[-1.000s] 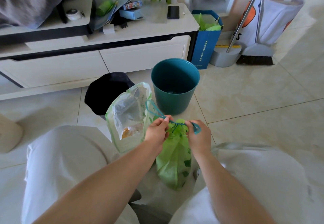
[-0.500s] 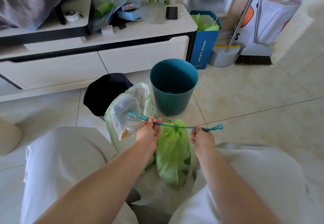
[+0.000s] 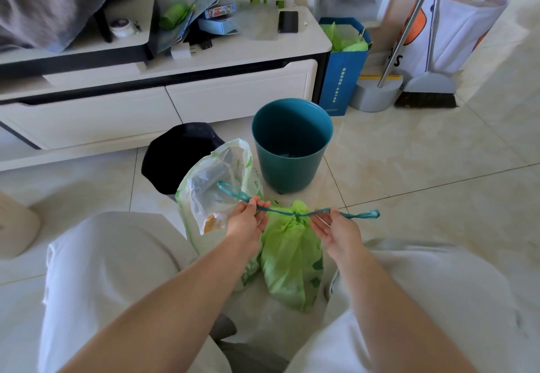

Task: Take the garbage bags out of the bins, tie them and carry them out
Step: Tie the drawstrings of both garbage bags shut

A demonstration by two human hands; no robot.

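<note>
A green garbage bag (image 3: 292, 258) stands on the floor between my knees, its neck gathered under a knot in a teal drawstring (image 3: 295, 214). My left hand (image 3: 248, 222) pinches the left end of the string and my right hand (image 3: 336, 228) pinches the right end. The string runs taut between them, with a loop free at each end. A second, whitish translucent bag (image 3: 213, 197) stands open just left of the green one, with trash inside. Behind them are an empty teal bin (image 3: 292, 144) and a black bin (image 3: 178, 156).
A white low cabinet (image 3: 163, 103) with drawers runs along the back. Right of it stand a blue paper bag (image 3: 344, 71), a grey dustpan (image 3: 375, 95), a broom (image 3: 426, 92) and a white laundry bag (image 3: 455, 30). Beige floor tiles (image 3: 438, 168) stretch to the right.
My hands, close together over the bag's neck a second ago, have pulled apart sideways. The drawstring has stretched straight and the knot has tightened on the green bag.
</note>
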